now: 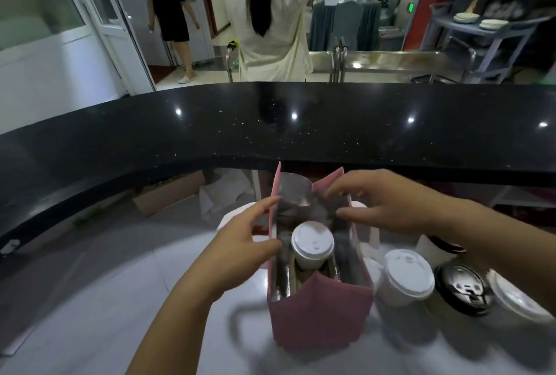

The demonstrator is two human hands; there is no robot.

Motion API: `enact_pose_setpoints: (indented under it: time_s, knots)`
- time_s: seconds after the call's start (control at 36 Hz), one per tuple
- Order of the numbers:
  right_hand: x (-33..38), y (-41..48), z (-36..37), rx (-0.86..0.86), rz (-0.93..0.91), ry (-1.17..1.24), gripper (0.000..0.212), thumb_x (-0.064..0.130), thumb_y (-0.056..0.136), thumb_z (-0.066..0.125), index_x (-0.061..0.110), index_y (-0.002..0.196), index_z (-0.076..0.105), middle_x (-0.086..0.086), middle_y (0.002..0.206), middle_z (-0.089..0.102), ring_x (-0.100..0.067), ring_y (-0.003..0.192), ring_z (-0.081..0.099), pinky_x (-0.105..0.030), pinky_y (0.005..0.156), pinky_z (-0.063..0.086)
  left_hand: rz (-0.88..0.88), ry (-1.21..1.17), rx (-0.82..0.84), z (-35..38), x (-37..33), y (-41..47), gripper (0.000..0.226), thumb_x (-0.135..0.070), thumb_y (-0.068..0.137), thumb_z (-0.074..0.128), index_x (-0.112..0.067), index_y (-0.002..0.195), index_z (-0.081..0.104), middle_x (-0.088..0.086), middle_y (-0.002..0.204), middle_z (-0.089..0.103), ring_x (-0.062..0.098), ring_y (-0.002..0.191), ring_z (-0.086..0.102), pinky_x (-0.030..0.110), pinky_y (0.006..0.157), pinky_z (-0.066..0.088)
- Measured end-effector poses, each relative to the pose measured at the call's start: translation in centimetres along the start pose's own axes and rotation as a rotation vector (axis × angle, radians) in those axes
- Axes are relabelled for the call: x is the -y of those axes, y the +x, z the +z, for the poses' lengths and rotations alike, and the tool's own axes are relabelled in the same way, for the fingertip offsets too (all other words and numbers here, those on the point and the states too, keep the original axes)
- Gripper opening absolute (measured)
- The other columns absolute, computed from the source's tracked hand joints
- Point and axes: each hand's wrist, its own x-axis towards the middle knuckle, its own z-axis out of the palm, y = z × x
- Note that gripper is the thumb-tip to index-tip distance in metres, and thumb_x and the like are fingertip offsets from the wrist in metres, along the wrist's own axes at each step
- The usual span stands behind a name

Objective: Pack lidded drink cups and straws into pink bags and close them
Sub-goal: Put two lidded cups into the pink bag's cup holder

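Note:
A pink bag with a silver lining stands open on the white table, bottom centre. A white lidded cup sits upright inside it. My left hand holds the bag's left wall, thumb and fingers on its rim. My right hand reaches over the far right rim and pinches the lining there. To the right of the bag stand a white-lidded cup, a black-lidded cup and another white-lidded cup. No straw is visible.
A raised black counter curves across just behind the white table. Beyond it two people stand in a room with steel tables and a cart holding plates. A cardboard box lies under the counter.

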Motion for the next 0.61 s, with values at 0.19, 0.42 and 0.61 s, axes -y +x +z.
enact_pose_setpoints:
  time_s: [0.19, 0.42, 0.61]
  knots:
    - [-6.1, -5.9, -0.2, 0.126, 0.325, -0.217, 0.049, 0.037, 0.086, 0.072, 0.034, 0.132, 0.058, 0.014, 0.134, 0.055, -0.007, 0.123, 0.053, -0.026, 0.105, 0.041, 0.125, 0.196, -0.110, 1.3, 0.2, -2.1, 0.041, -0.021, 0.097, 0.055, -0.051, 0.124, 0.059, -0.047, 0.120, 0.046, -0.028, 0.110, 0.042, 0.002, 0.070, 0.046]
    - [-9.5, -7.6, 5.9, 0.502, 0.397, -0.459, 0.089, 0.050, 0.073, 0.068, 0.044, 0.150, 0.026, 0.010, 0.137, 0.044, -0.021, 0.125, 0.048, -0.040, 0.100, 0.037, 0.073, 0.328, -0.143, 3.0, 0.0, -3.2, 0.051, -0.022, 0.087, 0.068, -0.049, 0.129, 0.056, -0.031, 0.142, 0.041, -0.002, 0.125, 0.047, 0.035, 0.104, 0.049]
    - [-10.9, -7.0, 7.5, 0.489, 0.410, -0.429, 0.083, 0.039, 0.071, 0.071, 0.041, 0.145, 0.035, 0.003, 0.129, 0.049, -0.024, 0.112, 0.057, -0.033, 0.087, 0.045, 0.031, 0.341, -0.077, 2.8, 0.6, -2.5, 0.080, -0.031, 0.075, 0.081, -0.051, 0.142, 0.042, -0.040, 0.132, 0.027, -0.004, 0.115, 0.042, 0.012, 0.084, 0.042]
